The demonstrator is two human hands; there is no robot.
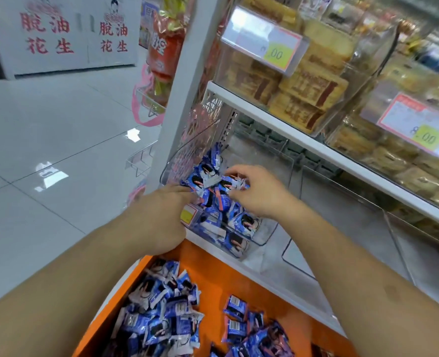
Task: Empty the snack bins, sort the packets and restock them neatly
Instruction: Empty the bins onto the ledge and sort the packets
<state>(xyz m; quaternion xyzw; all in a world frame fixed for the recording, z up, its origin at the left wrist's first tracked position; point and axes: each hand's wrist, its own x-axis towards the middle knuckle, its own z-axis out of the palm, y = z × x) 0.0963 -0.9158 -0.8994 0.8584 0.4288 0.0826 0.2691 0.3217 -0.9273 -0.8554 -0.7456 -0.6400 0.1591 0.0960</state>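
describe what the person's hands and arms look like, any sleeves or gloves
Both arms are bare as far up as the picture shows, with no sleeve in view. The left hand and right hand wear no gloves, and no watch, bracelet or ring shows on the visible parts.

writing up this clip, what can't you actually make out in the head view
- Left hand: fingertips are buried among the blue packets, so its grip cannot be read.
- Price label on the clear bin: the left hand covers part of it, and the print is too small.
- Upper price tags: blurred; only ".00" reads.
- Packet pile on the orange surface: cut off by the bottom edge.
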